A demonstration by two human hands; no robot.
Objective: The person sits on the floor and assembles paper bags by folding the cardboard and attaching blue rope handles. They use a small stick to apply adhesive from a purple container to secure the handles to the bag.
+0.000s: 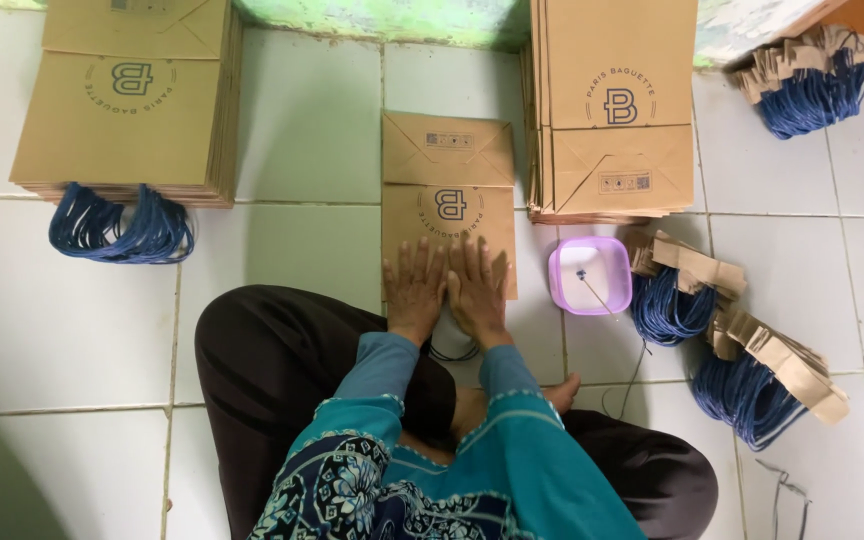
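Biggest thing here is the white tiled floor (292, 120), which everything sits on. Up in the left corner there's a fat stack of flat brown paper bags (127, 110) with their dark blue cord handles (120, 228) spilling out the near edge. Over on the right is a second stack of the same brown bags (612, 110), this one with the folded bottoms showing on top and no handles visible.

The person is sitting on the floor in dark trousers and a teal patterned top, one bare foot poking out to the right of the knees.

Right in front of them, between the two stacks, lies a single flat brown paper bag (448, 170) with its folded bottom end pointing away from them. The left hand (414, 290) and right hand (478, 288) are both flat, palms down, fingers spread, side by side and touching, pressing on the near end of that bag. Nothing pinched or gripped.

To the right there are loose bundles of blue cord handles glued to brown paper strips (742, 350), and another pile in the top right corner (812, 80).

Smallest bit: a little square lilac plastic tub (590, 276) just right of the single bag, white inside, with a thin stick resting in it.
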